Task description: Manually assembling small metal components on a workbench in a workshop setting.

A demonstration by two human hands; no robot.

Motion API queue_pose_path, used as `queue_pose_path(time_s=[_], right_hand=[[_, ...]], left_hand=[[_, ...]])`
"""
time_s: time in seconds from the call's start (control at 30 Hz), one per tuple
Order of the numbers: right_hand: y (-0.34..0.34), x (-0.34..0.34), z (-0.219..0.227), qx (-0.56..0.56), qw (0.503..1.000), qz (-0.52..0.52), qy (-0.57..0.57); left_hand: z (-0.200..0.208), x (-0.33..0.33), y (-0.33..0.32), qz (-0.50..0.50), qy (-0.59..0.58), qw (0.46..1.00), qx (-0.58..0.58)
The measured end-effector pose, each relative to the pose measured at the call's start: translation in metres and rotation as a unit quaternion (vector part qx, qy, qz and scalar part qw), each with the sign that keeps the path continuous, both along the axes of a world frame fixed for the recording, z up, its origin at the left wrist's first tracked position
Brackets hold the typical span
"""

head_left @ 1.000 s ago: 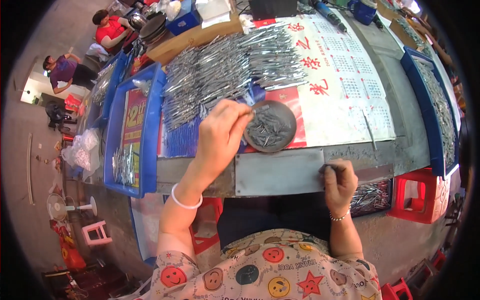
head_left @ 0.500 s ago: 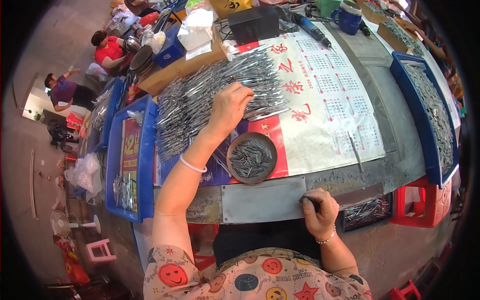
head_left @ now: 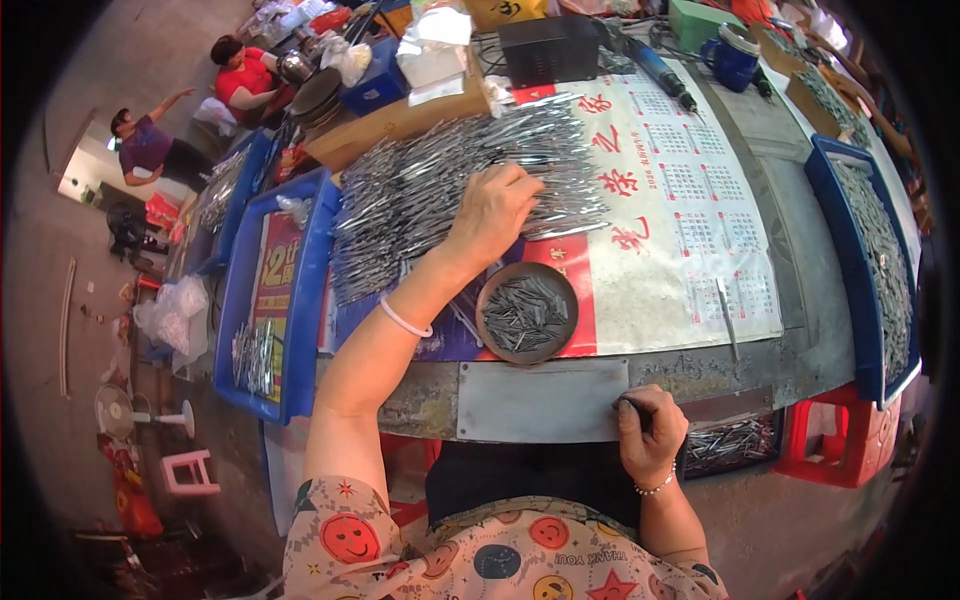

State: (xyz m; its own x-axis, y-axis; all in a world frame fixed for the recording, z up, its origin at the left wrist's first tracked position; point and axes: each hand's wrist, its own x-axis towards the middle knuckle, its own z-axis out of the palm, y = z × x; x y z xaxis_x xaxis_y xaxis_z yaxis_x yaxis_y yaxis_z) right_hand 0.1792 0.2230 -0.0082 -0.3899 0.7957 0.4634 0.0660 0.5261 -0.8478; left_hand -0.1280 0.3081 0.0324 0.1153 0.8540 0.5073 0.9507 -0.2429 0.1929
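Observation:
Above the right part of a wide pile of thin silvery metal rods (head_left: 430, 190), my left hand (head_left: 495, 210) has its fingers bent and drawn together. Its fingertips meet the rods, and whatever they pinch is hidden. A round brown bowl (head_left: 568, 335) of short grey metal pieces (head_left: 525, 312) stands just below that hand. At the table's near edge, my right hand (head_left: 655, 430) is closed around a small dark piece (head_left: 628, 404), mostly covered by the fingers. It rests by the right end of a flat grey metal plate (head_left: 540, 400).
A blue tray (head_left: 318, 260) stands left of the pile, and another blue tray (head_left: 868, 300) of grey pieces at the right. One rod (head_left: 728, 318) lies beside the calendar sheet (head_left: 700, 180). Farther back are a black box (head_left: 548, 50), a blue handheld tool (head_left: 660, 75) and a mug (head_left: 732, 58).
The whole view has shifted slightly, moving the table rightward in the picture. My left hand has moved a little right over the rods. My right hand keeps its place by the plate.

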Motion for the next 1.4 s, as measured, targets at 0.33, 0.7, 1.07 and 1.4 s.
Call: queue_pose_path(time_s=[0.33, 0.7, 1.07, 1.4], right_hand=[[-0.014, 0.003, -0.012, -0.078, 0.995, -0.049, -0.024], [-0.010, 0.001, -0.025, -0.006, 0.996, -0.074, -0.052], [-0.012, -0.013, -0.022, -0.016, 0.992, -0.116, -0.044], [-0.005, -0.003, -0.033, 0.021, 0.990, -0.125, -0.068]], left_hand=[[0.022, 0.021, -0.169, 0.020, -0.076, 0.997, -0.012], [0.065, -0.085, -0.354, 0.359, -0.190, 0.913, 0.024], [0.026, -0.228, -0.458, 0.525, -0.204, 0.825, 0.050], [0.027, -0.238, -0.410, 0.416, -0.136, 0.898, -0.035]])
